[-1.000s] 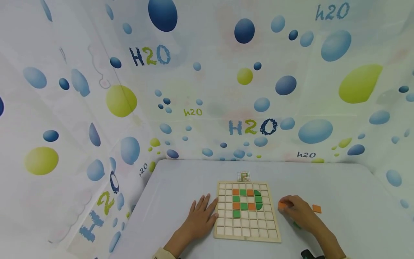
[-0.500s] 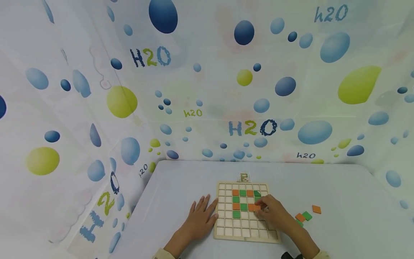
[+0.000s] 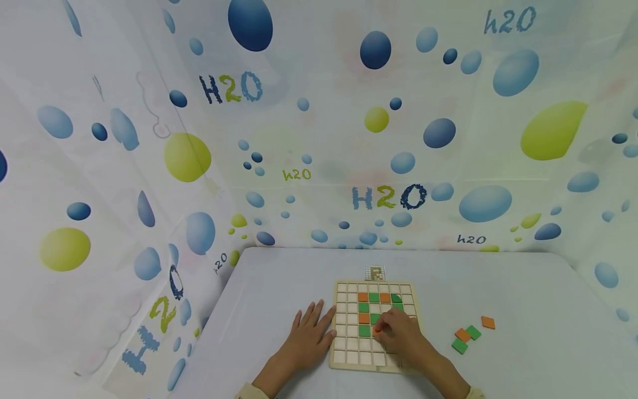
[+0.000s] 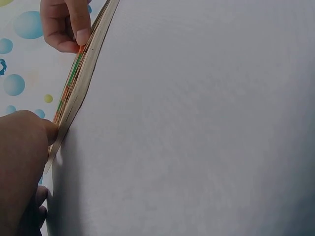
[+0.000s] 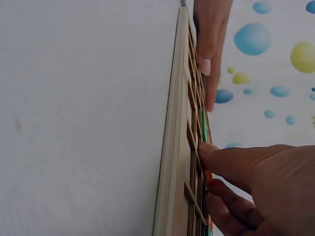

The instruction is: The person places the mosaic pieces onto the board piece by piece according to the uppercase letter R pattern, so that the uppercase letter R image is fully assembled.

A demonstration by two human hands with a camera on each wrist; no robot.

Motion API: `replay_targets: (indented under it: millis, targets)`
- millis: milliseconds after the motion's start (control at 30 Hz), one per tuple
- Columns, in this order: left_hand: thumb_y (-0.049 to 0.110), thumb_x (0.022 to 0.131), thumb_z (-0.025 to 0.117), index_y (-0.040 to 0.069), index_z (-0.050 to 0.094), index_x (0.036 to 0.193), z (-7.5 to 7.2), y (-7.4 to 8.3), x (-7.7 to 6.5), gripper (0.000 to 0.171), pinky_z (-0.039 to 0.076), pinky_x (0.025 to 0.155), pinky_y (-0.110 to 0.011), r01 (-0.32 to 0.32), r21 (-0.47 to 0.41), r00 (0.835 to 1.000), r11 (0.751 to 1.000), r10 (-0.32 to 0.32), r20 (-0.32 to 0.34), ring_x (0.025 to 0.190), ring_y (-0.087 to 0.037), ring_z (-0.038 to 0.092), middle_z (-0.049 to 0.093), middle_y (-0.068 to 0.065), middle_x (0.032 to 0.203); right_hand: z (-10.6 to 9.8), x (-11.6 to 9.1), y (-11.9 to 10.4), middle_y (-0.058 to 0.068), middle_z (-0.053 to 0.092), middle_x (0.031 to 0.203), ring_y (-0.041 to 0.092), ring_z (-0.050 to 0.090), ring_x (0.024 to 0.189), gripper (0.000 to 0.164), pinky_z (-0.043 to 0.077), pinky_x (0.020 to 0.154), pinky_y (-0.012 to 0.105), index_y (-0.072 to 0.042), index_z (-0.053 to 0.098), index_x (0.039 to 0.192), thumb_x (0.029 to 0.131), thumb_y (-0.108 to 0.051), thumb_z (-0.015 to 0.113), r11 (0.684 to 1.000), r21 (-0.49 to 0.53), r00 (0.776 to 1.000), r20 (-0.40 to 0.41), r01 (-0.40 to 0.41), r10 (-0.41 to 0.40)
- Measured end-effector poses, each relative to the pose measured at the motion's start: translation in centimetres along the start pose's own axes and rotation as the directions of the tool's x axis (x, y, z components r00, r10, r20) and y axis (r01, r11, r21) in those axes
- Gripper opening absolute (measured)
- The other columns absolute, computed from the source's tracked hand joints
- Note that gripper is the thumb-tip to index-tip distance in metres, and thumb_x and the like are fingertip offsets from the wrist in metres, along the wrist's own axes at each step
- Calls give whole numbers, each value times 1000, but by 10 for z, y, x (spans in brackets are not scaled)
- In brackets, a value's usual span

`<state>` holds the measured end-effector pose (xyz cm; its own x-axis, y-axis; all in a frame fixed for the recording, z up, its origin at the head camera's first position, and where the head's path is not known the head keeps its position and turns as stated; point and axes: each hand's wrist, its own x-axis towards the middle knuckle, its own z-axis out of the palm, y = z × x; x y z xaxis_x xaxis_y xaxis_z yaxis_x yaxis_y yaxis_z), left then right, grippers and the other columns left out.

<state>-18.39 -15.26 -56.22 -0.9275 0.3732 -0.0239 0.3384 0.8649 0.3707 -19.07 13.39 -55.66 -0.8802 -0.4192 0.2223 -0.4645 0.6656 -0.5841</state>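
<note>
A wooden grid board (image 3: 356, 366) lies on the white table, bearing green and orange tiles in a letter-like shape. My right hand (image 3: 402, 335) is over its middle, pinching a small orange tile (image 3: 376, 331) between thumb and fingers, right of the lowest green tile (image 3: 365, 331). The right wrist view shows the thumb and fingertips close at the grid around this orange tile (image 5: 208, 177). The right hand covers part of the placed tiles. My left hand (image 3: 308, 335) lies flat with spread fingers, its fingertips and thumb at the board's left edge.
Loose tiles lie right of the board: green ones (image 3: 459, 346) and orange ones (image 3: 488, 322). A small patterned card (image 3: 375, 272) touches the board's far edge. Behind the table hangs a white curtain (image 3: 334, 138) with blue and green drops.
My right hand has carried the orange tile from the table on the right onto the board, then further left and slightly nearer me. The left hand stays put.
</note>
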Motion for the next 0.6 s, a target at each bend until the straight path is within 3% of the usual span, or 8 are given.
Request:
replay_targets:
  millis: [267, 467, 600]
  targets:
    - [48, 112, 39, 24, 34, 167, 0, 0, 0, 60, 15, 125, -70, -4, 7, 1000, 1000, 4, 0, 162, -41, 19, 25, -15, 174, -1, -1, -6, -9, 64, 98, 19, 64, 98, 15, 52, 85, 48, -22, 72, 91, 91, -12, 83, 999, -31, 1000, -13, -28, 28]
    - [49, 112, 40, 24, 34, 167, 0, -1, 0, 60, 15, 124, -71, -11, 4, 1000, 1000, 11, -6, 162, -41, 19, 25, -16, 174, 2, -3, -6, -12, 62, 97, 14, 62, 95, 16, 41, 76, 34, -24, 73, 92, 91, -13, 83, 997, -63, 998, -25, -54, 52]
    - [49, 112, 40, 24, 34, 167, 2, -2, 1, 60, 15, 124, -71, -12, 7, 1000, 1000, 12, -9, 162, -41, 19, 25, -16, 174, 3, -5, -5, -13, 62, 98, 12, 61, 96, 15, 38, 75, 31, -25, 73, 94, 91, -15, 83, 997, -73, 999, -29, -38, 36]
